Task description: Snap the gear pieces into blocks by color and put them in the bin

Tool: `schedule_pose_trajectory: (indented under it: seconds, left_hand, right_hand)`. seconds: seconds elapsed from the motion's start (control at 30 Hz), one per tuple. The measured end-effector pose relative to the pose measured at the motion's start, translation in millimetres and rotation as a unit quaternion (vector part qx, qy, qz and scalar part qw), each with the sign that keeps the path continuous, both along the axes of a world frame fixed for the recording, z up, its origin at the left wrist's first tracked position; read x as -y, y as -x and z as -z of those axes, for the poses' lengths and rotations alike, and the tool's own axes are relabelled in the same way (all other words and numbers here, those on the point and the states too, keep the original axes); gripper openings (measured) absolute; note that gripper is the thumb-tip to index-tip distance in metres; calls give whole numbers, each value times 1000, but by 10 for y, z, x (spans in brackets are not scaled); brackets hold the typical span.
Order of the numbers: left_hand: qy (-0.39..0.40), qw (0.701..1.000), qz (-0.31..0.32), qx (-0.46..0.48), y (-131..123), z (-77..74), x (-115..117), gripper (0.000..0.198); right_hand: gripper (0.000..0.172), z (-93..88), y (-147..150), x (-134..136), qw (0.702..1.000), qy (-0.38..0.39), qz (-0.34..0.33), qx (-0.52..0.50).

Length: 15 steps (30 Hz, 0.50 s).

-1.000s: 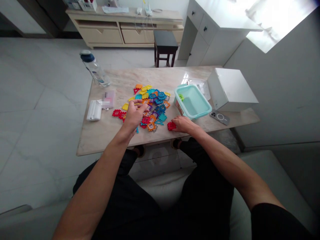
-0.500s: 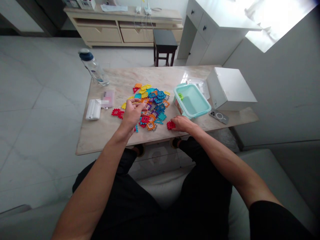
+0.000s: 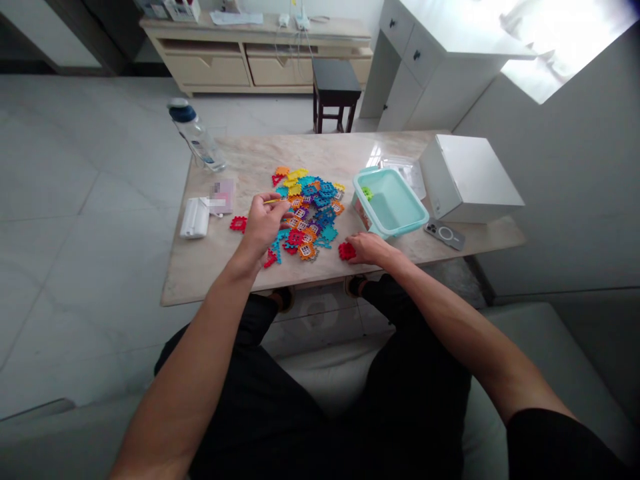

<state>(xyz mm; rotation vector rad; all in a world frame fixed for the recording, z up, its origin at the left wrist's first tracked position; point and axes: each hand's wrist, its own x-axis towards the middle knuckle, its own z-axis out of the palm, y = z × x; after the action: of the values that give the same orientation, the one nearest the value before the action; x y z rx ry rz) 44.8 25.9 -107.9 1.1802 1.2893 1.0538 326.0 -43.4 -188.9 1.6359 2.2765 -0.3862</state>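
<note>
My left hand (image 3: 264, 225) hovers over the left side of a heap of coloured plastic interlocking tiles (image 3: 324, 217). Its thumb and index finger pinch a yellow tile (image 3: 271, 201), seen nearly edge-on. My right hand (image 3: 371, 249) rests on the table's near side, fingers closed on a red tile (image 3: 346, 251); whether several are stacked there I cannot tell. Right behind that hand stands a mint-green plastic box (image 3: 390, 200) with a lime-green tile (image 3: 367, 193) inside. Another red tile (image 3: 239, 225) lies left of my left hand.
A water bottle (image 3: 200, 141), a white packet (image 3: 195, 218) and a pink card-like item (image 3: 226, 193) are on the table's left. To the right are a clear plastic tray (image 3: 407, 172), a white box (image 3: 473, 179) and a phone (image 3: 444, 234). A dark stool (image 3: 337, 80) stands beyond.
The whole view has shifted slightly, so things appear further right. My left hand has drawn a little left relative to the heap, pinching the yellow tile. My right hand stays at the red tile.
</note>
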Motion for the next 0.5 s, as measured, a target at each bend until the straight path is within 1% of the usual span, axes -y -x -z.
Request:
schedule_pose_trajectory:
  seconds: [0.03,0.07,0.1,0.13,0.17,0.2,0.23,0.27,0.3,0.37,0.43,0.5]
  left_hand:
    - [-22,999,6,-40,50,58,-68,27]
    - [-47,994,19,-101,112,119,-140,24]
    - [-70,978,44,-191,185,183,-209,20]
    - [-82,948,85,-297,268,247,-270,17]
    - [-81,904,132,-399,356,310,-316,14]
    - [-69,857,176,-479,444,372,-345,13]
    - [-49,817,213,-534,528,434,-356,15]
    - [-25,787,241,-567,602,495,-352,20]
    - [-1,770,262,-582,663,556,-335,28]
    - [37,745,296,-597,744,673,-288,41]
    - [54,724,319,-609,775,779,-249,43]
    - [49,717,321,-617,771,866,-236,40]
  right_hand:
    - [48,-25,9,4,1000,-5,-3,-7]
    - [53,-53,19,6,1000,-13,-8,-15]
    - [59,-85,30,6,999,-24,-12,-27]
    - [64,-119,41,4,998,-35,-16,-40]
    - [69,-153,52,1,997,-45,-17,-53]
    - [72,-187,63,-3,996,-52,-15,-66]
    - [73,-219,74,-5,995,-59,-11,-77]
    - [72,-251,86,-6,994,-68,-7,-88]
    - [69,-281,100,-3,992,-79,-5,-98]
    - [63,-339,136,9,988,-105,-7,-115]
    - [61,-393,184,26,984,-119,-17,-128]
    - [56,-434,236,37,983,-119,-28,-136]
